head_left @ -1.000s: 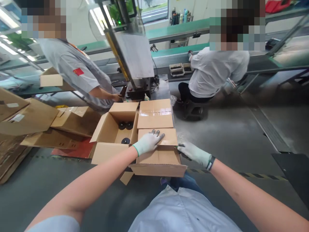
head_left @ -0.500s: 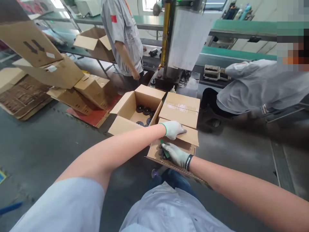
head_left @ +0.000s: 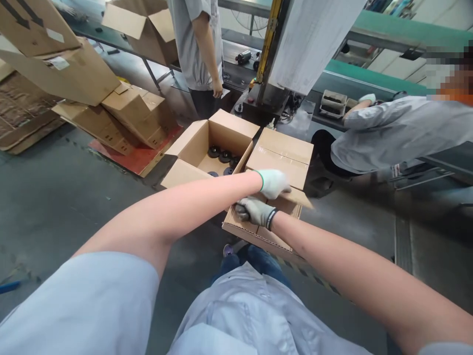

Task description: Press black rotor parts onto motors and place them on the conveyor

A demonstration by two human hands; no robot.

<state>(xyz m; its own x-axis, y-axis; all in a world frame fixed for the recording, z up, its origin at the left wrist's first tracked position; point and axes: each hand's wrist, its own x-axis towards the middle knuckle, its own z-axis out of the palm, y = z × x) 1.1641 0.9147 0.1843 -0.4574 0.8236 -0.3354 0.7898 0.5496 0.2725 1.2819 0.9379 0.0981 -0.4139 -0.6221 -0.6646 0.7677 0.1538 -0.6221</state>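
My left hand [head_left: 274, 183], in a white glove with a green cuff, is at a flap [head_left: 300, 197] of the nearest cardboard box [head_left: 258, 233]. Its fingers are bent at the flap, slightly blurred. Below it, my right hand [head_left: 254, 212], gloved with dark fingertips and a black wristband, is closed over the same box's left part; what it holds is hidden. Just behind stands a closed carton [head_left: 281, 154] with a taped seam. To the left, an open carton [head_left: 188, 146] contains several round black parts [head_left: 225, 157], partly covered by my left forearm.
A co-worker [head_left: 197, 54] stands beyond the open carton; another person [head_left: 395, 128] bends at the right beside the conveyor [head_left: 417, 79]. A machine column [head_left: 269, 42] rises behind the cartons. Stacked boxes [head_left: 129, 113] rest on a red board [head_left: 127, 157] at left.
My right hand has moved left and up, and the green piece seen in it is out of sight. The flap at my left hand has shifted. The camera view has tilted down.
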